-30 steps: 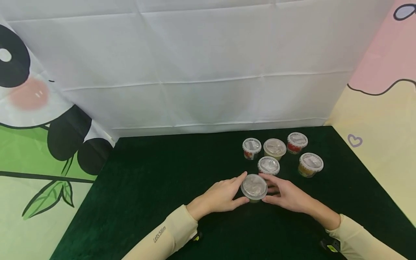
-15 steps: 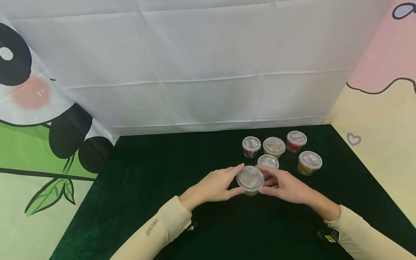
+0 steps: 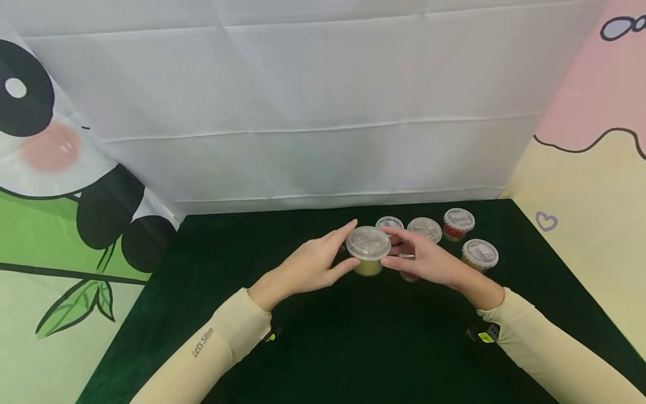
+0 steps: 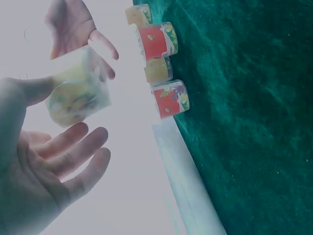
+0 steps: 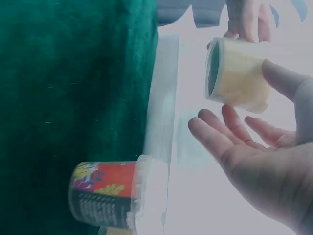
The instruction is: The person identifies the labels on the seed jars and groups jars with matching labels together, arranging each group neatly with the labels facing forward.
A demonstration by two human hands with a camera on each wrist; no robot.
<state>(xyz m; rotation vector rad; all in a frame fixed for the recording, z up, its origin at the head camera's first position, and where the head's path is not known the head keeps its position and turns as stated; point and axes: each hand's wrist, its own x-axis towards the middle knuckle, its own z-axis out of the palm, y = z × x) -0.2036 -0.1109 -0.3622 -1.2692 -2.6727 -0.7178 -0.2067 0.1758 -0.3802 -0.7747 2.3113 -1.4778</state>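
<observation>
A small round plastic tub [image 3: 368, 265] with a clear lid and yellow-green contents is held up over the table between both hands. My left hand [image 3: 305, 266] holds its left side, thumb at the front and index finger near the back of the lid. From the right, my right hand [image 3: 429, 259] holds it with the thumb at the front, fingers partly hidden behind. In the left wrist view the tub [image 4: 78, 90] looks tilted by the camera angle, its pale base toward the left thumb. The right wrist view shows the tub's side [image 5: 242, 73] at the right thumb tip.
Several more lidded tubs stand on the dark green cloth [image 3: 262, 247]: a red one [image 3: 458, 225] at the back, a yellow one [image 3: 479, 255] at right, a pale-lidded one [image 3: 425, 229] and one [image 3: 390, 223] partly behind the hands. Another red tub [image 3: 410, 276] shows below the right hand.
Both hands have moved left and away from the body with the tub, raising it. More of its side shows now, and the hands cover parts of the tubs behind.
</observation>
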